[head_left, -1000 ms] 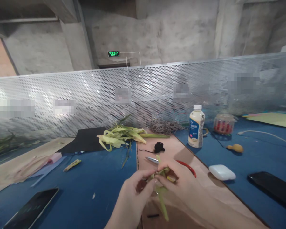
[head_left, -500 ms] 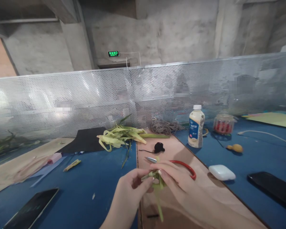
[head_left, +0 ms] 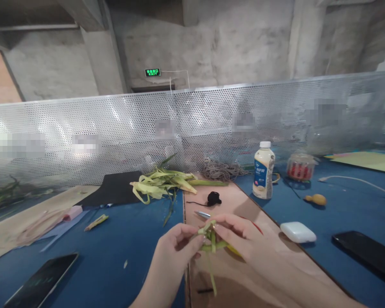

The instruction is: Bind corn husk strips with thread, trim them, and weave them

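Note:
Between my hands are pale green corn husk strips (head_left: 213, 243), crossed and folded, with one long end hanging down over the cardboard. My left hand (head_left: 179, 248) is closed, thumb and fingers pinching the folded part from the left. From the right, my right hand (head_left: 239, 235) pinches the same strips at their upper side. Just beyond my fingers lie scissors (head_left: 202, 214), blade tips pointing left; my right hand hides most of their red handle. Farther back on the cardboard (head_left: 237, 199) is a small ball of black yarn (head_left: 214, 198).
A heap of corn husks (head_left: 163, 182) lies behind, beside tangled grey cord (head_left: 223, 170). To the right stand a milk bottle (head_left: 263, 171), a white case (head_left: 298, 232), a small gourd (head_left: 317, 199) and a black phone (head_left: 365, 254). Another phone (head_left: 41, 280) lies at left. A perforated metal screen (head_left: 205, 115) borders the table.
My right hand has shifted slightly right and its fingers have lifted, showing more of the folded husk strips. They now cover more of the scissors' red handle. My left hand stays nearly in place.

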Available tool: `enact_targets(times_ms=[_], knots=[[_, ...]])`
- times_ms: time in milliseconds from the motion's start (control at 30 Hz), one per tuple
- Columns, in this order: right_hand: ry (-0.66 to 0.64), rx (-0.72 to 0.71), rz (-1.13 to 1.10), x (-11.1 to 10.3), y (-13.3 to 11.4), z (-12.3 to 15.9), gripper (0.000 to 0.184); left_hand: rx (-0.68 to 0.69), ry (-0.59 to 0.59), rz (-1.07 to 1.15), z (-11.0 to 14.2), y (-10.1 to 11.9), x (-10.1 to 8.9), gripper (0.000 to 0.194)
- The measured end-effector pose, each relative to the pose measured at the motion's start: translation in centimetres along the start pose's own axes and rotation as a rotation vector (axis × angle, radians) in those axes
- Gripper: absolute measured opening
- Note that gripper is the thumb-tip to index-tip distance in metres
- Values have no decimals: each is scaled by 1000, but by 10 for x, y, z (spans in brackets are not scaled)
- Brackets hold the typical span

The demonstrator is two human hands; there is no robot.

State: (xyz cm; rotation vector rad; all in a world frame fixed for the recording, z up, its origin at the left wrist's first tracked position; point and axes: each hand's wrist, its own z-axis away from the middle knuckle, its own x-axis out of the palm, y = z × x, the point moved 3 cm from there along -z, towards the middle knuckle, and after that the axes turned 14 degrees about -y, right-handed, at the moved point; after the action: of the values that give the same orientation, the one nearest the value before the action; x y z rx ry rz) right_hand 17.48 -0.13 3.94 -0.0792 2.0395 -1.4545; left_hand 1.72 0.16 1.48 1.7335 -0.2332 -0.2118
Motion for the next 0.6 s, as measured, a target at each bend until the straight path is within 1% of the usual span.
enact_targets(times_ms=[133, 233, 300, 367, 467, 600], knots=[[32, -27, 34, -1, -4, 2, 21, 17, -18, 66, 0, 0, 1, 19], [70, -6, 32, -3, -12, 7, 24, -17, -23, 86, 1, 1, 1, 20], [60, -2, 33, -3, -14, 7, 25, -21, -24, 70, 1, 2, 1, 19], [51, -5, 71, -3, -14, 6, 24, -3, -25, 48, 2, 4, 1, 18], [56, 35, 117, -2, -8, 2, 22, 8, -32, 38, 3, 6, 3, 19], [68, 76, 109, 1, -6, 0, 17, -1, -29, 53, 5, 8, 6, 20]])
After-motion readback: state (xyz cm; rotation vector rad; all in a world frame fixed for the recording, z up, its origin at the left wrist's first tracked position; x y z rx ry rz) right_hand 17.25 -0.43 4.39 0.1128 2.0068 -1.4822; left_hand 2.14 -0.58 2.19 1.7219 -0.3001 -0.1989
